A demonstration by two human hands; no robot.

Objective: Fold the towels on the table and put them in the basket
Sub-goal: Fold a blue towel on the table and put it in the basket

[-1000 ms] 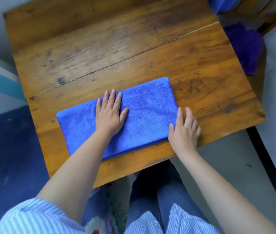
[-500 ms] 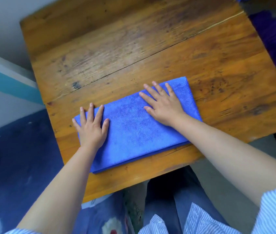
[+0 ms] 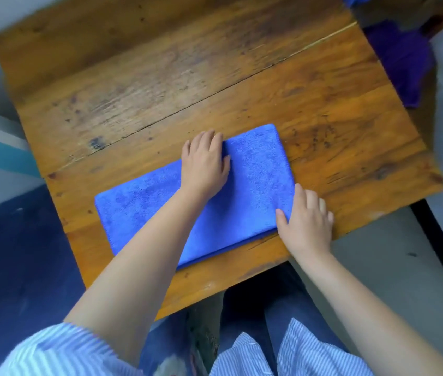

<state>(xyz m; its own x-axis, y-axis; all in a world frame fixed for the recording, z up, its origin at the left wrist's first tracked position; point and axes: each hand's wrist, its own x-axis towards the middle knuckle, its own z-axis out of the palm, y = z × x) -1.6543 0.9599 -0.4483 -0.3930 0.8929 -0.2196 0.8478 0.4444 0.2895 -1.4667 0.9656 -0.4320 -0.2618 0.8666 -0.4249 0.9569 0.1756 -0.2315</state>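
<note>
purple cloth [image 3: 402, 58] off table's [image 3: 160, 77] far-right edge | blue towel [image 3: 147, 207] folded flat | left hand [image 3: 205, 164] and right hand [image 3: 305, 223] flat, gripping nothing

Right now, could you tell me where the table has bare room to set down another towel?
The whole far half of the table beyond the towel is bare, as is the strip right of it. The near edge is crowded by both hands.

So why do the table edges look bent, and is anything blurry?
Head view: the wide lens bows the wooden table edges; the blue towel and both hands, left hand and right hand, look slightly soft; the striped sleeves at the bottom are blurriest.
</note>
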